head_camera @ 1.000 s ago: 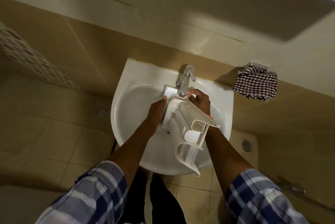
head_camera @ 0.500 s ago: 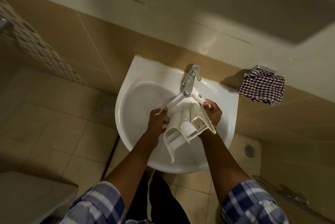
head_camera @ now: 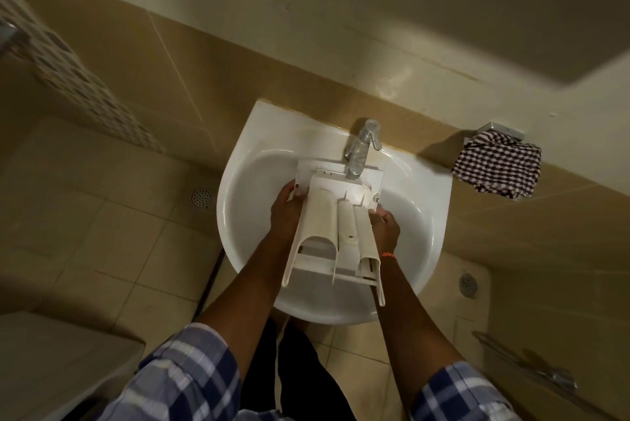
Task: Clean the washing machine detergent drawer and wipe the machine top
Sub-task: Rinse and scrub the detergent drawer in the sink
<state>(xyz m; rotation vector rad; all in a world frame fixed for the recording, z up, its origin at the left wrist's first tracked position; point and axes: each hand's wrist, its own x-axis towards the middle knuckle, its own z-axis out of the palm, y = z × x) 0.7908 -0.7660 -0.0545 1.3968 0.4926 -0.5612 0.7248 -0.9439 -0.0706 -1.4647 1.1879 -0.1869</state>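
White plastic under both hands: left hand curled round the left edge of the detergent drawer, thumb up on the front panel's corner, fingers hidden beneath. Right hand gripping the right side rail, fingers wrapped against it, an orange thread band at the wrist. Held between the two hands over the bowl of the sink, underside up, front panel toward the tap and lying right under its spout, back end reaching toward the near rim. Three rounded channels running lengthwise along the drawer, slightly yellowed; open ribs and cut-outs at the near end. No lettering, brand or label readable on the drawer, the tap or the basin.

Beyond the hands: bare forearms, then rolled blue-and-white plaid sleeves at the bottom edge, dark trousers between them. White basin fixed to a beige tiled wall. Right of the basin, a dark-and-white checked cloth draped from a small metal holder on the wall. Two round floor drains, one left of the basin and one right of it, set in beige floor tiles. Mosaic tile strip on the wall at far left. Pale rounded corner of an appliance at lower left, too dim to identify. Metal rail at lower right.
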